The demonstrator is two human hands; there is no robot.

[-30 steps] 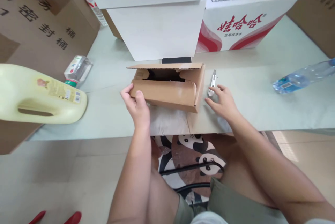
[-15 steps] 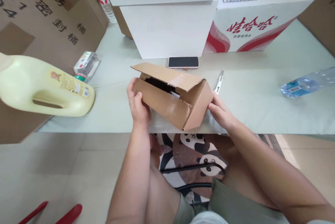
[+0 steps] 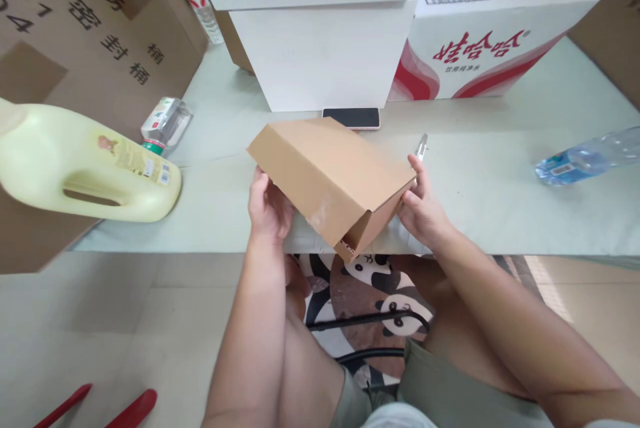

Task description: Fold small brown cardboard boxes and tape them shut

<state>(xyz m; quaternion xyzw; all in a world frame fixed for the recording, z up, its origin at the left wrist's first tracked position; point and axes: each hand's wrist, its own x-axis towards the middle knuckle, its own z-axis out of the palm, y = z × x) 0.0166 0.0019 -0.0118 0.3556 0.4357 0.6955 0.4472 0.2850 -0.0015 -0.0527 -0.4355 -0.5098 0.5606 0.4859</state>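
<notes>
A brown cardboard box [image 3: 335, 168] is held tilted above the table's front edge, a broad plain face turned up and a small gap showing at its near corner. My left hand [image 3: 269, 208] grips its left end from below, some fingers hidden under it. On the other end, my right hand [image 3: 424, 208] holds the box with thumb and fingers at its right edge. Just beyond the right fingers lies a utility knife [image 3: 423, 147], partly hidden by the hand. Behind the box is a dark-screened phone [image 3: 357, 118], its left part covered by the box.
White cartons [image 3: 320, 55] stand at the back, beside a red-and-white carton [image 3: 490, 55]. At left are a pale yellow jug [image 3: 135, 175], a small clear bottle [image 3: 167, 125] and a large brown carton [image 3: 100, 35]. A water bottle [image 3: 575, 160] lies at right.
Both hands have turned the box over: its opening between the flaps was facing up and now a plain closed face is up. The left hand has shifted beneath its end.
</notes>
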